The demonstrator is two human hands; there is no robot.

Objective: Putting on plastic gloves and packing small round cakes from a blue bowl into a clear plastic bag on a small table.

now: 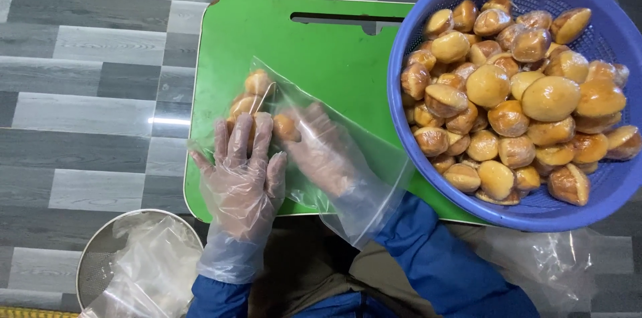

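A clear plastic bag [374, 171] lies on a green cutting board [321, 57]. My right hand [321, 151], in a thin clear glove, is inside the bag, with a small golden bun [286, 127] at its fingertips. My left hand [242, 171], also gloved, rests flat on the outside of the bag over a few buns [249, 97] lying at its closed end. A blue perforated basket [602, 197] at the right is heaped with several glossy brown buns [508, 97].
A round metal bowl [90, 258] holding crumpled clear plastic bags sits at the lower left. More clear plastic [555, 264] lies under the basket at the lower right. Grey plank flooring [87, 90] surrounds the board. My blue sleeves are at the bottom.
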